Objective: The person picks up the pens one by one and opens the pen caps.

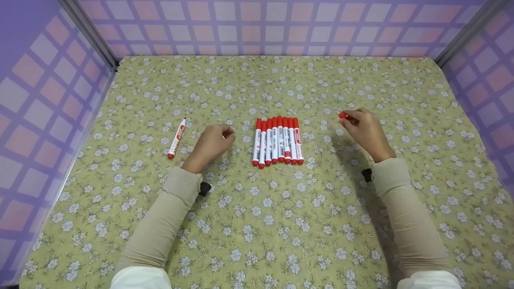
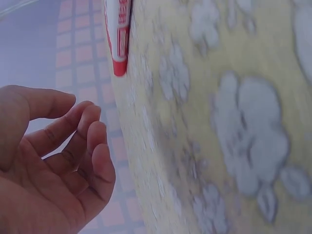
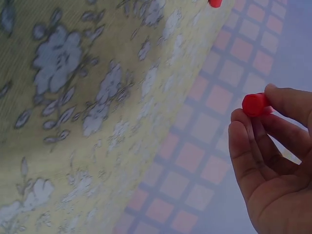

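My right hand (image 1: 366, 130) pinches a red marker cap (image 1: 342, 115) between thumb and fingertips, above the cloth to the right of the marker row. The right wrist view shows the round end of the cap (image 3: 253, 104). My left hand (image 1: 213, 141) hovers with loosely bent fingers and holds nothing; the left wrist view shows its palm (image 2: 44, 195) bare. Left of it lies an uncapped marker (image 1: 177, 138), white with a red end, its tip pointing away from me. Between the hands, several red-capped white markers (image 1: 274, 140) lie side by side in a row.
A yellow-green floral cloth (image 1: 257, 224) covers the table. Purple-and-pink checked panels (image 1: 249, 28) stand at the back and both sides. Dark wrist-worn pieces (image 1: 204, 188) sit at both cuffs.
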